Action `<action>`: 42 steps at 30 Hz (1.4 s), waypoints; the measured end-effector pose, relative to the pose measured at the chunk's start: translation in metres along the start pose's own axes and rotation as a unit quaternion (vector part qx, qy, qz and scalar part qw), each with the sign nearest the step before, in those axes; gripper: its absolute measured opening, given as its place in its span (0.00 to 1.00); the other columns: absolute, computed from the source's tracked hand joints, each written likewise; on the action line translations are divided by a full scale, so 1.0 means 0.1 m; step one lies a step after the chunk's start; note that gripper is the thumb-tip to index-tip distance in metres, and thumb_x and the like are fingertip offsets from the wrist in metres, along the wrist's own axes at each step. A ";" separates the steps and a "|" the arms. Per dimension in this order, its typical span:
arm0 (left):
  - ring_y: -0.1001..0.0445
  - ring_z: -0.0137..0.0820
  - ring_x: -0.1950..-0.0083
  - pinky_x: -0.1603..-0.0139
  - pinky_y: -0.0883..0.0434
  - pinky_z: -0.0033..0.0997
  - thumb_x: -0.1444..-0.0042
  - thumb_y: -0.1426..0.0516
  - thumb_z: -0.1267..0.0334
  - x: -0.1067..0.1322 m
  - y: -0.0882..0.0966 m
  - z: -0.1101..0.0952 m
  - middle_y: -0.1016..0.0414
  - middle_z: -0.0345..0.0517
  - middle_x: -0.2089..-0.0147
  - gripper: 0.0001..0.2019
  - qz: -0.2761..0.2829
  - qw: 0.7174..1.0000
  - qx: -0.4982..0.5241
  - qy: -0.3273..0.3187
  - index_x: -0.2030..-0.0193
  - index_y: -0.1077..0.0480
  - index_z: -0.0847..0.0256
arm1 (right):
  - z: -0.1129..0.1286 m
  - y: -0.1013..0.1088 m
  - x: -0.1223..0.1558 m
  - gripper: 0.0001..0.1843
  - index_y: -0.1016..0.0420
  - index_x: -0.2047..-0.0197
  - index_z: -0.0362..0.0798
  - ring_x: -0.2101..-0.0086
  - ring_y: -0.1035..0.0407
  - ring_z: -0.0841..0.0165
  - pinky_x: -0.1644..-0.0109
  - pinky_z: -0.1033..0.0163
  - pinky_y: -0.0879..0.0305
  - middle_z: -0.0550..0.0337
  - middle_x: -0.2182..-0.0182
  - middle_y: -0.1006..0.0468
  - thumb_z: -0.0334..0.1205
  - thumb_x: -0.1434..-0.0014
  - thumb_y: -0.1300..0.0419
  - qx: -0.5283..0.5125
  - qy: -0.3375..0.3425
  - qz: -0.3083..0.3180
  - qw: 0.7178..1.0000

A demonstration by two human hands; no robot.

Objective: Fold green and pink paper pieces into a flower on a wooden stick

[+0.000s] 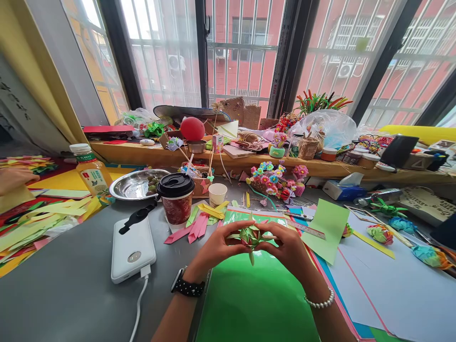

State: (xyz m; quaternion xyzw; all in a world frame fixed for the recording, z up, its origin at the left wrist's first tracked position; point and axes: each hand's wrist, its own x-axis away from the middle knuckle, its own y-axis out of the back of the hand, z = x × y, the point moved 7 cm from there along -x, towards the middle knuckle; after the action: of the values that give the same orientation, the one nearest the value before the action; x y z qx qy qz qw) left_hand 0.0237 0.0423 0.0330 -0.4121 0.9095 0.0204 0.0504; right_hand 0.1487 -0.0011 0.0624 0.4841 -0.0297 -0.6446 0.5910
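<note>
Both hands meet over a bright green sheet (249, 299) on the grey table. My left hand (217, 247), with a black watch on its wrist, and my right hand (288, 247), with a bead bracelet, pinch a small folded paper piece (251, 236) in green, red and yellow between their fingertips. A green strip hangs down from the piece. Folded pink and yellow strips (199, 223) lie just beyond my left hand.
A white power bank (132, 249) with cable lies left of my left arm. Behind it stand a lidded paper coffee cup (176, 199), a small paper cup (217, 193), a steel bowl (137, 183) and a juice bottle (91, 172). Paper flowers (274, 178), coloured sheets and craft clutter cover the sill.
</note>
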 end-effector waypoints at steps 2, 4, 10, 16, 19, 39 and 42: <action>0.29 0.37 0.54 0.53 0.31 0.34 0.59 0.38 0.68 0.00 0.00 -0.01 0.29 0.45 0.51 0.24 -0.004 1.000 -0.005 -0.008 0.51 0.33 0.56 | 0.01 0.01 0.00 0.14 0.27 0.58 0.50 0.68 0.29 0.66 0.71 0.66 0.32 0.56 0.65 0.22 0.43 0.49 0.40 -0.009 0.010 -0.011 1.000; 0.29 0.37 0.54 0.54 0.30 0.34 0.59 0.38 0.68 0.00 -0.01 -0.03 0.29 0.44 0.52 0.23 -0.003 1.000 -0.010 -0.019 0.52 0.32 0.56 | 0.02 0.01 0.01 0.13 0.27 0.59 0.49 0.67 0.28 0.65 0.71 0.66 0.31 0.55 0.66 0.22 0.43 0.48 0.40 -0.020 0.015 -0.015 1.000; 0.28 0.33 0.58 0.55 0.30 0.30 0.60 0.37 0.68 0.00 0.00 -0.04 0.28 0.43 0.55 0.21 -0.010 1.000 -0.019 -0.022 0.55 0.30 0.57 | 0.06 0.03 0.01 0.11 0.25 0.61 0.48 0.68 0.27 0.65 0.71 0.66 0.31 0.55 0.67 0.22 0.41 0.48 0.40 -0.020 0.026 -0.025 0.999; 0.28 0.31 0.61 0.56 0.30 0.32 0.61 0.37 0.67 0.00 0.01 -0.02 0.27 0.43 0.59 0.21 -0.013 1.000 -0.025 -0.009 0.56 0.29 0.58 | 0.09 0.04 0.00 0.10 0.25 0.63 0.48 0.70 0.27 0.66 0.71 0.66 0.32 0.55 0.69 0.22 0.41 0.49 0.40 -0.020 0.036 -0.026 0.999; 0.28 0.31 0.62 0.57 0.31 0.31 0.61 0.37 0.67 -0.01 0.00 -0.01 0.27 0.43 0.59 0.21 -0.013 1.000 -0.016 -0.002 0.56 0.29 0.58 | 0.08 0.01 0.00 0.10 0.25 0.63 0.49 0.69 0.28 0.66 0.70 0.66 0.32 0.56 0.69 0.22 0.42 0.48 0.40 -0.025 0.030 -0.019 0.999; 0.25 0.37 0.67 0.65 0.31 0.32 0.59 0.39 0.52 -0.07 0.08 0.10 0.25 0.50 0.66 0.24 -0.031 0.991 0.120 0.046 0.57 0.34 0.65 | -0.01 0.17 0.01 0.06 0.29 0.62 0.50 0.77 0.36 0.74 0.79 0.72 0.39 0.59 0.67 0.27 0.39 0.45 0.43 -0.040 -0.008 -0.078 0.996; 0.24 0.37 0.67 0.67 0.30 0.30 0.57 0.41 0.50 -0.07 0.05 0.13 0.24 0.52 0.66 0.22 -0.007 0.990 0.123 0.067 0.61 0.32 0.67 | 0.01 0.18 0.01 0.05 0.29 0.63 0.49 0.73 0.34 0.72 0.77 0.71 0.37 0.58 0.69 0.27 0.39 0.45 0.43 -0.041 -0.001 -0.078 0.996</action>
State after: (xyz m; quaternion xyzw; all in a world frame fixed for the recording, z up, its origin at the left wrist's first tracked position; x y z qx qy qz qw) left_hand 0.0257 0.0520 0.0208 -0.4092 0.9037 -0.1196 0.0397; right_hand 0.1613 -0.0080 0.0737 0.4596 0.0344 -0.6899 0.5582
